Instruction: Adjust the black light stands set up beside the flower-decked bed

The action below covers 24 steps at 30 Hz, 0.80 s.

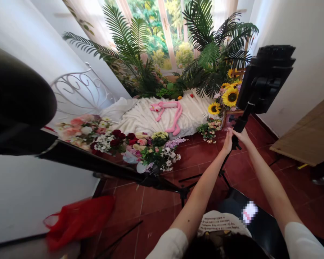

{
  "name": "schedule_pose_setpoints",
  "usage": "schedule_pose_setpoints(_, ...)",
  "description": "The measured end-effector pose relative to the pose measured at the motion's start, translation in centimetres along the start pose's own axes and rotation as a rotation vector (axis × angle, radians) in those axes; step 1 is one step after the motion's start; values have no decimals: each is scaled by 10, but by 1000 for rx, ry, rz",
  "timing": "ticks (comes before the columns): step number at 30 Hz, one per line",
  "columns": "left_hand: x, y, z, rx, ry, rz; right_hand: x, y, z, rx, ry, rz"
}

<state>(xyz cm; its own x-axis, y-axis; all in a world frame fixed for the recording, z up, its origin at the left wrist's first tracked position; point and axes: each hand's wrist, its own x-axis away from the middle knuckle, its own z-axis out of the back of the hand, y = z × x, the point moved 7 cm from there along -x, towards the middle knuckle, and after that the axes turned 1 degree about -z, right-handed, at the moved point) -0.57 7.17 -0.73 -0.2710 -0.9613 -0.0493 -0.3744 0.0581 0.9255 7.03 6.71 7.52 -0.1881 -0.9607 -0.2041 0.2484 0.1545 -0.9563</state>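
Note:
Both of my arms reach forward to a black light stand on the right. My left hand is closed round its upper pole, just under a joint. My right hand grips the same stand from the other side, close beside the left. On top of the stand sits a black studio light, seen from behind and tilted. Parts of the fingers are hidden behind the pole and the hands. Below my arms, a dark flat surface bears a blurred-out phone-like thing.
A second black stand with a large light crosses the left side. Ahead, a pink plush toy lies on a white furry cloth. Flowers, sunflowers and palms surround it. A red bag lies lower left; tripod legs spread over red tiles.

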Motion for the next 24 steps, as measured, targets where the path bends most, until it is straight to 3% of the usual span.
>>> schedule_pose_setpoints(3,7,12,3,-126,11,-101,-1,-18,3,5,116,-4)
schedule_pose_setpoints(9,14,15,-4,-251,-74,-105,3,-52,9,6,489,-51)
schedule_pose_setpoints(11,16,16,-6,-287,-98,-114,0,-63,12,0,541,-19)
schedule_pose_setpoints(13,18,16,-7,-299,-126,-136,-7,-70,15,-8,524,26)
schedule_pose_setpoints(18,18,19,-8,-375,-125,-246,-27,-76,19,-26,339,146)
schedule_pose_setpoints(24,16,15,-8,-435,-109,-253,-16,-84,21,75,238,170)
